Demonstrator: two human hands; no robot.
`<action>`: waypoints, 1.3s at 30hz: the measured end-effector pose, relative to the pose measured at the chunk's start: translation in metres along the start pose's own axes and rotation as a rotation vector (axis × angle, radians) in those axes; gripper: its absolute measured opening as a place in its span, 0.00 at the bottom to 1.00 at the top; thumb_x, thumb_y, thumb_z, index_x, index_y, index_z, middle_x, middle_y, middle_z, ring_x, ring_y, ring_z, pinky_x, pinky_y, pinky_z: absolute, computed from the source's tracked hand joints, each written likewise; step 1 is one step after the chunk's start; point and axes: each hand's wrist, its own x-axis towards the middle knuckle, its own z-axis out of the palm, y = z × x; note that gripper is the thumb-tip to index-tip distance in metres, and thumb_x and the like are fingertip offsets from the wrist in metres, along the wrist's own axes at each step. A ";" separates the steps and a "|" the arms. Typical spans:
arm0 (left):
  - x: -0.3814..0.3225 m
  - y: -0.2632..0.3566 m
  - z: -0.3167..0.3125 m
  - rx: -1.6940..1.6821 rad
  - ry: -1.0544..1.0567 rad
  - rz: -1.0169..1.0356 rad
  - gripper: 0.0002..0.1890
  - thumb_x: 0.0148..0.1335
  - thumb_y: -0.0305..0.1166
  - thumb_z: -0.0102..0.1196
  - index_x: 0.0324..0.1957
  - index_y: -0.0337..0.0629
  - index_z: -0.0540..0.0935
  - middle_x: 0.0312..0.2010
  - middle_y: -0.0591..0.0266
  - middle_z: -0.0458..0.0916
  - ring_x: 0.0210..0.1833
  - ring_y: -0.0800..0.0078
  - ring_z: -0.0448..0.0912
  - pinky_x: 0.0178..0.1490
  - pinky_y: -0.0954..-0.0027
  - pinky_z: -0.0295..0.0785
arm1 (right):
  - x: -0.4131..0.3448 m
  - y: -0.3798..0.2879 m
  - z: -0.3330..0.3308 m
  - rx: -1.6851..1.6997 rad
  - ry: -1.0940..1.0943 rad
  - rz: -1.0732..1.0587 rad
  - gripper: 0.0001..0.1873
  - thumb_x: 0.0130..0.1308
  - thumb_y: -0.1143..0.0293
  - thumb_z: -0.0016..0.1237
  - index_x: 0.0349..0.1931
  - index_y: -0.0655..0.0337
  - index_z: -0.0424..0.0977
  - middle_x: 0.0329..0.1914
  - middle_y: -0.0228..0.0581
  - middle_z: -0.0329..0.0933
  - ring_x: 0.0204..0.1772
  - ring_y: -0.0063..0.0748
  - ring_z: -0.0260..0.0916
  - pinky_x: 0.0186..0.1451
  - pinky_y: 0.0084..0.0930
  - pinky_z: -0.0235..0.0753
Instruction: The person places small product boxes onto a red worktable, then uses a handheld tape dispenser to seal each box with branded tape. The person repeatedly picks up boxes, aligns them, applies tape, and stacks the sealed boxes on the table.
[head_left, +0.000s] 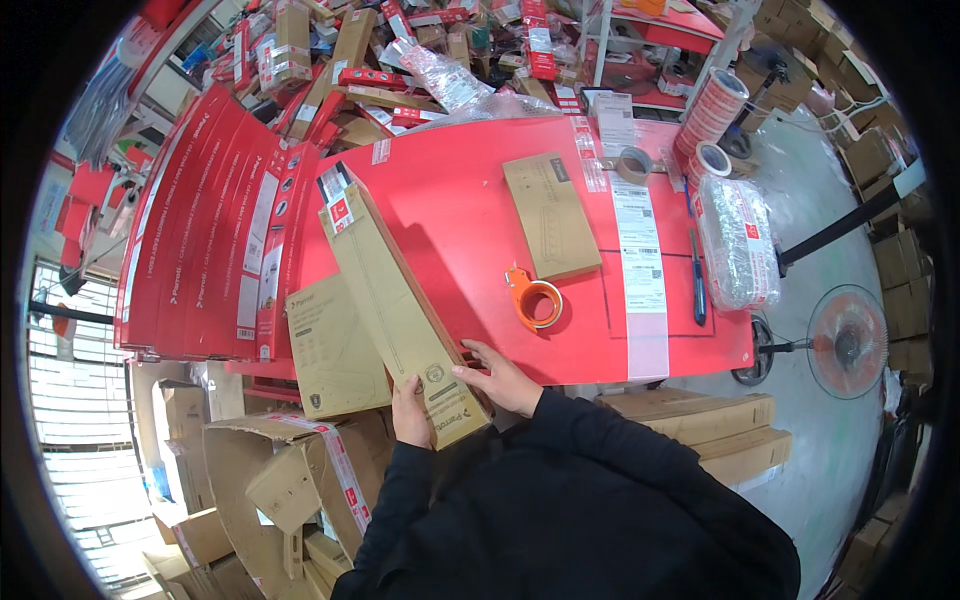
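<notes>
A long brown cardboard box (390, 292) lies slantwise before me, its near end between my two hands. My left hand (411, 416) rests along its left side near the printed end. Across from it, my right hand (496, 379) has its thumb on the top face and its fingers spread at the right edge. The box's far end bears a label and a red-and-white sticker. Beneath its left side is a flatter Parrot-type brown carton (337, 345). An orange tape dispenser (535, 301) lies right of my hands, close to a smaller brown box (553, 216).
The red table (450, 195) carries a label strip (641, 285), a blue utility knife (698, 277), tape rolls (711, 112) and a bubble-wrapped parcel (739, 244). Red boxes (202, 232) stand at left. Packages (450, 52) pile up beyond. An open carton (292, 480) sits below; a fan (847, 341) stands right.
</notes>
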 end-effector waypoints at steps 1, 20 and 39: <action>-0.001 0.001 0.001 0.016 -0.047 0.047 0.21 0.79 0.41 0.48 0.62 0.34 0.76 0.56 0.55 0.83 0.56 0.65 0.84 0.61 0.62 0.79 | -0.001 0.000 -0.002 -0.037 0.019 -0.006 0.44 0.74 0.49 0.58 0.77 0.72 0.56 0.72 0.61 0.69 0.72 0.49 0.71 0.74 0.39 0.71; -0.010 0.013 0.008 0.090 -0.089 0.001 0.29 0.81 0.44 0.51 0.73 0.35 0.66 0.66 0.55 0.76 0.66 0.67 0.76 0.69 0.64 0.72 | 0.003 0.014 -0.015 0.116 -0.106 0.110 0.32 0.80 0.50 0.49 0.67 0.72 0.70 0.64 0.47 0.78 0.68 0.34 0.73 0.72 0.30 0.68; -0.008 0.018 0.007 0.202 -0.098 0.071 0.30 0.81 0.42 0.50 0.74 0.32 0.64 0.67 0.53 0.75 0.68 0.68 0.73 0.73 0.64 0.65 | 0.025 -0.028 -0.093 -1.045 0.442 0.005 0.28 0.70 0.53 0.60 0.58 0.69 0.75 0.53 0.49 0.81 0.56 0.42 0.79 0.60 0.49 0.75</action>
